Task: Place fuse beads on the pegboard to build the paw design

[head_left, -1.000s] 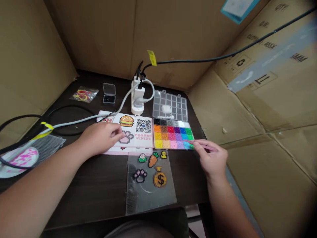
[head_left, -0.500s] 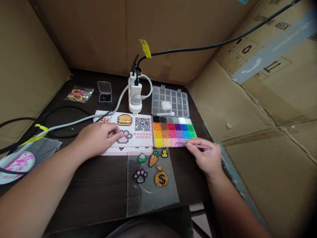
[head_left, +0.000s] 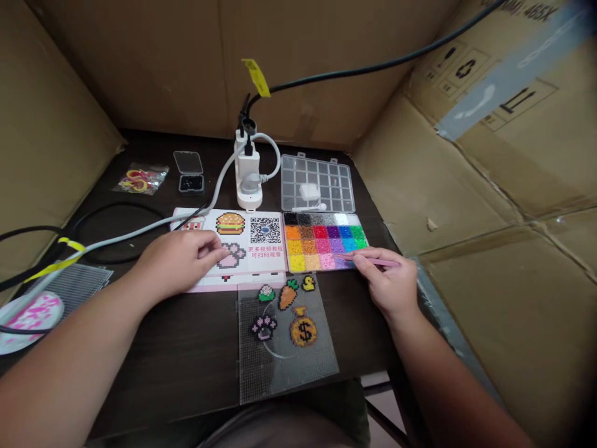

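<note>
My left hand (head_left: 175, 260) rests on the printed pattern sheet (head_left: 273, 267), its fingers curled together and the tips at the grey and pink paw picture (head_left: 236, 256). In my right hand (head_left: 389, 280) is a pair of pink tweezers (head_left: 385, 262), its tips over the pink and lilac compartments of the bead box (head_left: 305, 272). Many colours of small beads fill that box. Nearest to me lies a clear pegboard (head_left: 298, 373). On it are bead figures: a paw (head_left: 263, 328), a money bag (head_left: 303, 328), a carrot (head_left: 288, 295), a duck (head_left: 308, 283) and a green-and-white figure (head_left: 266, 293).
Behind the sheet stands a white power strip (head_left: 249, 186) with cables. The open box lid (head_left: 342, 186) holds a white case. Further left are a small clear box (head_left: 190, 182), a plastic bag (head_left: 142, 178) and another pegboard (head_left: 91, 281). Cardboard walls (head_left: 298, 118) enclose the table.
The view has shifted slightly. The tweezer tips have moved a little farther back over the bead compartments. My left hand stays at the paw picture.
</note>
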Available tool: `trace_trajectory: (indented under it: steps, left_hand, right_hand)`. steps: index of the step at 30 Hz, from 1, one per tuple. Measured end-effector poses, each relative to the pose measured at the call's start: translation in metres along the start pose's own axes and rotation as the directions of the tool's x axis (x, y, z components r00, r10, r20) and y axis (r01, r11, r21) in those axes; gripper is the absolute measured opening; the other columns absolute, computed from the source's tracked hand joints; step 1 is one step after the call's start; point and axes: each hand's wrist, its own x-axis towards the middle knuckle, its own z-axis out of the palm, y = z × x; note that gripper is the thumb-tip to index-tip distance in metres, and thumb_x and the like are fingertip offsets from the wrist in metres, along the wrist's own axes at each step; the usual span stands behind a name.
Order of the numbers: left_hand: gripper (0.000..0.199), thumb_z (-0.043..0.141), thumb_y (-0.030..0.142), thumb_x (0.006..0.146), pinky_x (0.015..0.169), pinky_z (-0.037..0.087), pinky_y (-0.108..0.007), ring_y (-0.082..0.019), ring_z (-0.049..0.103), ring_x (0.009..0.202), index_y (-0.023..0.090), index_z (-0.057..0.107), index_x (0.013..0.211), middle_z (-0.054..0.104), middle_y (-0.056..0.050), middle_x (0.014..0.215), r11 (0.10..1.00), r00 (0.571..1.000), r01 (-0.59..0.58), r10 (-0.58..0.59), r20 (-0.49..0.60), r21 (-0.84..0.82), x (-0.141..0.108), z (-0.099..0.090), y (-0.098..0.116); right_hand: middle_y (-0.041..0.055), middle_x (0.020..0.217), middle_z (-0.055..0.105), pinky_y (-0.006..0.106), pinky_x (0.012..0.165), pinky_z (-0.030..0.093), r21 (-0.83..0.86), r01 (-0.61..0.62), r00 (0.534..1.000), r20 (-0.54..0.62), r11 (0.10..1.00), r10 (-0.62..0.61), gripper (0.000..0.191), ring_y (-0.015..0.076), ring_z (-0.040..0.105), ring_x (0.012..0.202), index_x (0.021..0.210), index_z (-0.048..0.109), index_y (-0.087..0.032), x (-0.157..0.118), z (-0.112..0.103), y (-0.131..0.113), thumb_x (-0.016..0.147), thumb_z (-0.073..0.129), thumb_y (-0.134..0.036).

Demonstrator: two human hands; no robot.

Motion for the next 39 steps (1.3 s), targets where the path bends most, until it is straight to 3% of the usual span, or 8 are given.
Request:
trace_trajectory:
  steps: [18, 24, 39]
  left_hand:
    - [0.037, 0.052, 0.059, 0.089, 0.062, 0.039, -0.037, -0.023, 0.06, 0.067, 0.028, 0.071, 0.083, 0.066, -0.003, 0.067, 1.0, 1.0, 0.016, -0.016, 0.024, 0.013, 0.0003, -0.0009, 0.0004]
    - [0.037, 0.053, 0.059, 0.089, 0.062, 0.038, -0.037, -0.023, 0.06, 0.066, 0.028, 0.072, 0.083, 0.065, -0.003, 0.066, 1.0, 1.0, 0.013, -0.013, 0.017, 0.003, -0.0005, -0.0014, 0.0008]
    - [0.036, 0.055, 0.058, 0.088, 0.063, 0.038, -0.036, -0.023, 0.06, 0.068, 0.027, 0.072, 0.081, 0.068, -0.003, 0.07, 1.0, 1.0, -0.002, 0.002, -0.012, -0.004, -0.0007, -0.0013, 0.0014]
  right_hand:
    - [0.0095, 0.074, 0.084, 0.032, 0.063, 0.066, -0.045, -0.007, 0.999, 0.044, 0.999, 0.009, 0.025, 0.0236, 0.08, 0.064, 0.075, 0.083, -0.019, 0.0004, 0.003, -0.0053, 0.078, 0.088, -0.044]
    - [0.0081, 0.073, 0.084, 0.03, 0.06, 0.066, -0.057, 0.0, 0.999, 0.042, 0.998, 0.002, 0.017, 0.0227, 0.08, 0.063, 0.075, 0.084, -0.02, 0.0005, 0.0031, -0.0055, 0.077, 0.085, -0.037]
    - [0.0108, 0.079, 0.085, 0.037, 0.068, 0.069, 0.069, -0.051, 0.999, 0.002, 0.996, 0.051, 0.026, 0.0268, 0.083, 0.071, 0.078, 0.082, -0.02, -0.002, 0.0, 0.0038, 0.079, 0.089, -0.045]
